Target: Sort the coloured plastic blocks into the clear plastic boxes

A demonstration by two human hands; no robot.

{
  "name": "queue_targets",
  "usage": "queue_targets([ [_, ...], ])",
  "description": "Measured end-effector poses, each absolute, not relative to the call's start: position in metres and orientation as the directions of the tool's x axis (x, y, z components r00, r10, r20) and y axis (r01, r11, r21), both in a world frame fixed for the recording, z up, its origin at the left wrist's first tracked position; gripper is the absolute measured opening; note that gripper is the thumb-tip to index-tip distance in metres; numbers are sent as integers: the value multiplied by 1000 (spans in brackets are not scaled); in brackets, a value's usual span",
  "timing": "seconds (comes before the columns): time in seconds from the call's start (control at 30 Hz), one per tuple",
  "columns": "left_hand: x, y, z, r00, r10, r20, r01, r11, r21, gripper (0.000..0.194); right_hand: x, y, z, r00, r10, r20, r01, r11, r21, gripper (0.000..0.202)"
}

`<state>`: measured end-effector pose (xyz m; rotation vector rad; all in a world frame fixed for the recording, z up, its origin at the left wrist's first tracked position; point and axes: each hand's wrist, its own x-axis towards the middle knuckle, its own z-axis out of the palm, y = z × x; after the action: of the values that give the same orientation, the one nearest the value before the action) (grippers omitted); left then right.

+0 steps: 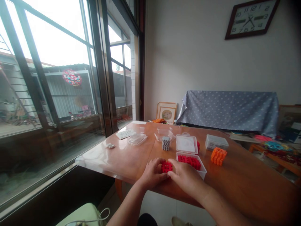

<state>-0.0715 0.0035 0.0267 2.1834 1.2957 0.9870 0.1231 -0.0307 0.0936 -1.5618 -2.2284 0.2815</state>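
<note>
Between my two hands is a red block of interlocking lattice pieces [166, 167], close to the near edge of the table. My left hand [154, 172] grips its left side, thumb at the front. On the other side, my right hand [182, 174] has its fingers and thumb closed on the same block. Right beside my right hand stands a clear plastic box [203, 172] holding more red lattice pieces [189, 161], its lid [186, 144] raised at the back. A grey lattice block [166, 143] stands farther back, and an orange lattice block [218, 156] sits to the right.
Another lidded clear box [216, 142] stands at the back right. Clear plastic trays [137, 138] and a paper sheet [124, 134] lie at the back left, near a small white item [109, 146]. A window is at left; a green chair [82, 215] stands below.
</note>
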Motion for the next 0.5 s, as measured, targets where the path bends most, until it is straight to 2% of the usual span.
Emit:
queue_targets([
  [0.1,-72,3,29,330,876,352,577,-482,659,56,123,-33,109,-311,913,263,881,381,-280,47],
  [0.27,-73,4,26,310,879,363,545,-477,689,59,130,-26,118,-413,854,317,881,463,-100,60],
  [0.5,-75,5,25,314,876,366,499,-480,721,60,136,-6,110,-487,840,239,852,517,-81,51],
])
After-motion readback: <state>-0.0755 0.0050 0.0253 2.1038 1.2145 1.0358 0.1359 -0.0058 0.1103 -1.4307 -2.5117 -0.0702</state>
